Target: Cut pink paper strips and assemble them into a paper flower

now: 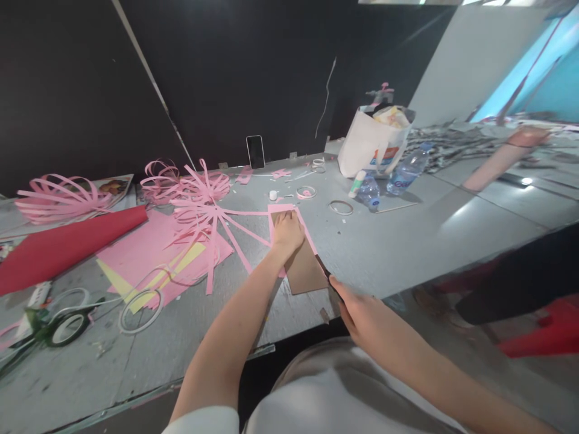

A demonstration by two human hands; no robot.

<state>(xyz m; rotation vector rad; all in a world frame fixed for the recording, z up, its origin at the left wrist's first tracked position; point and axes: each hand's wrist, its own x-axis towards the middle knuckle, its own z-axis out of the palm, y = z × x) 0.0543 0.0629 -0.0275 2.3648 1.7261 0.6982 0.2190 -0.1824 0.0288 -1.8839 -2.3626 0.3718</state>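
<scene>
My left hand point(286, 232) presses flat on a brown cardboard piece point(307, 271) that lies over a pink paper sheet point(283, 209) near the table's front edge. My right hand point(362, 310) grips a dark-handled cutting knife point(326, 274), its tip set against the right edge of the cardboard. Thin pink strips point(239, 232) fan out to the left of my left hand, joined to a looped pink paper flower point(203, 187).
On the grey table point(407, 241): a red paper roll point(67, 244), pink and yellow sheets point(149, 259), tape rolls point(140, 310), a phone point(256, 150) against the black wall, a white bag point(373, 144), two water bottles point(407, 169). Another person's arm point(502, 157) rests at far right.
</scene>
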